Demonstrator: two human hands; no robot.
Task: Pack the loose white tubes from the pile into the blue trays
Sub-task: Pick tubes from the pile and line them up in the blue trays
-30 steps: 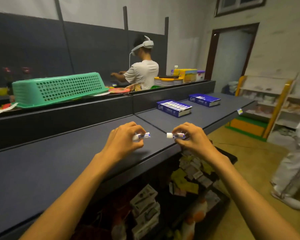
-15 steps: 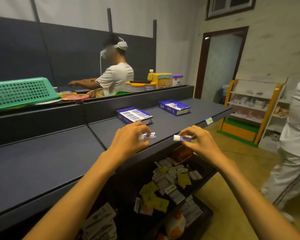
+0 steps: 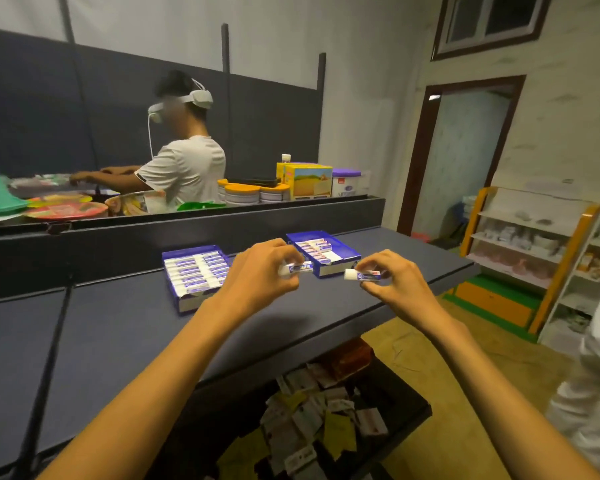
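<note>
Left hand (image 3: 257,271) is hovering above the dark surface (image 3: 125,341), fingers curled and pinching a white tube (image 3: 296,269) that is lying roughly level, its cap pointing left. Right hand (image 3: 395,282) is hovering just beside it, fingertips pinching a second white tube (image 3: 363,275), also level with its white cap pointing left; the two tubes are sitting near one another but apart, in the air over the front part of the surface. Left blue tray (image 3: 196,273) is resting on the surface just beyond the left hand, showing rows of white tubes filling it. Right blue tray (image 3: 323,252) is standing beyond and between the hands, holding tubes in its far part with the near part partly hidden by the fingers. Lower shelf bin (image 3: 326,420) under the surface is holding a loose heap of small packets and white items; whether these are tubes is not clear. Another person in a white shirt (image 3: 184,171) wearing a headset is working behind the raised ledge, near orange-lidded tins (image 3: 243,194) and a yellow box (image 3: 307,180).
</note>
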